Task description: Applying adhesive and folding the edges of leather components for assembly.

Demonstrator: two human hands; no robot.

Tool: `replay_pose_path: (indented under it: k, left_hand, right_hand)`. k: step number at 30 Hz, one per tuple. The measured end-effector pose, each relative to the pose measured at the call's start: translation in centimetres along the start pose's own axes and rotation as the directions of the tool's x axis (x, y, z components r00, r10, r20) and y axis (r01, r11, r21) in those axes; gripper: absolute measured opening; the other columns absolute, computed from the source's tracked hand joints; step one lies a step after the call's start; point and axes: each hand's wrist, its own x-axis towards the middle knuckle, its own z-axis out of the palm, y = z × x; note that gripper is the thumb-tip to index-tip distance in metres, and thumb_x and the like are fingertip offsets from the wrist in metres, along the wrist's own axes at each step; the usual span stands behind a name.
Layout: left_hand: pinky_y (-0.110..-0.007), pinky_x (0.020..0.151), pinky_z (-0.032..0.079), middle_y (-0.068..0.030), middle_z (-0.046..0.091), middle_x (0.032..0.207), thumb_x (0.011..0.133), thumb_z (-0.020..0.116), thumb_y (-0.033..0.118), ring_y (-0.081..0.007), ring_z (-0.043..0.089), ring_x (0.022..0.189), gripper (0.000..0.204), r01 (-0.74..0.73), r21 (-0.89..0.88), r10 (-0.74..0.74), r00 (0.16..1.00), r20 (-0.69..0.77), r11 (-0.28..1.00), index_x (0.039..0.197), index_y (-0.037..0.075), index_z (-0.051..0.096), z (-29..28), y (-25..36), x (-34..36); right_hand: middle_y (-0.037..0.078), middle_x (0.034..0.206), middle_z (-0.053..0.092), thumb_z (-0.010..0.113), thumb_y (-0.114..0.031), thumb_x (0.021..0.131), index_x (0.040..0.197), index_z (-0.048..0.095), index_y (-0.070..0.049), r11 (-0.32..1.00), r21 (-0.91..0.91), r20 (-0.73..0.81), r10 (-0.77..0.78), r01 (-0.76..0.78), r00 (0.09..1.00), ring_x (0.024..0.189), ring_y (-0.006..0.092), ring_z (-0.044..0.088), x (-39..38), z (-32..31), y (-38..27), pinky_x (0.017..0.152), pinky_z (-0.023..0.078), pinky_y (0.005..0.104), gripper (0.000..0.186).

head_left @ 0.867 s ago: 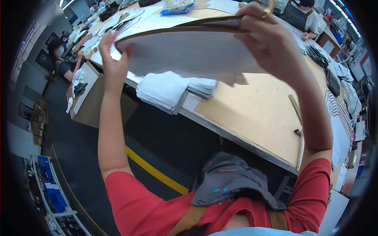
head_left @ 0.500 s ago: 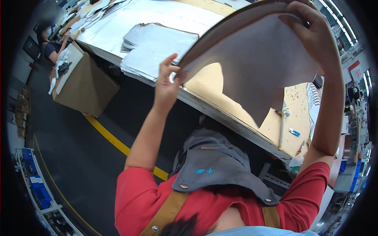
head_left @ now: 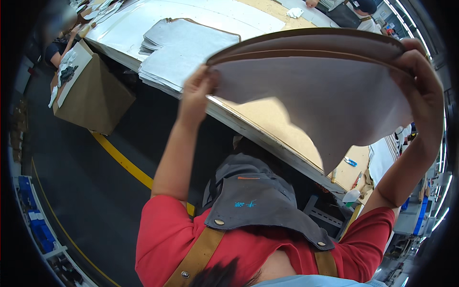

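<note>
A large leather-like panel, pale grey on the face toward me and brown along its folded-back top edge, hangs above the worktable. My left hand pinches its left end, with thumb and fingers closed. At the opposite end my right hand grips the panel's upper right corner. Between the hands the top edge bows upward, and a pointed flap hangs low in the middle. Left of the panel, a stack of similar pale pieces with brown edges lies on the table.
The tan worktable top runs diagonally ahead. Blue-handled snips lie near its right end. A cardboard box stands at left beside a yellow floor line. One person is at far left, another across the table.
My right hand has come down and further right, bringing the panel lower and more level. My left hand now pinches the panel with its fingers drawn together.
</note>
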Motion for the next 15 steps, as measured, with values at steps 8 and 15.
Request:
replay_pose_path:
  k: [8,15]
  left_hand:
    - [-0.027,0.074,0.042,-0.0113,0.055,0.085,0.094,0.04,0.009,-0.0155,0.052,0.08,0.017,-0.178,0.966,0.27,0.955,0.123,0.19,0.104,0.0,0.052,-8.7,12.9,2.9]
    - [-0.046,0.076,0.041,-0.0258,0.057,0.103,0.089,0.038,0.005,-0.0432,0.052,0.097,0.024,-0.27,0.827,0.188,0.895,0.405,-0.493,0.111,0.0,0.047,-15.2,13.4,19.3]
  right_hand:
    - [0.005,0.076,0.057,0.06,-0.007,0.084,0.096,0.053,-0.001,0.792,0.413,0.36,0.311,-0.45,0.879,0.07,0.0106,0.059,0.1,15.1,4.3,0.058,0.047,0.0248,0.015]
    - [0.008,0.069,0.06,0.056,-0.024,0.089,0.099,0.054,-0.002,0.737,0.634,0.091,0.233,-0.237,0.968,0.059,0.0132,0.055,8.9,28.2,11.8,0.056,0.045,0.0276,0.025]
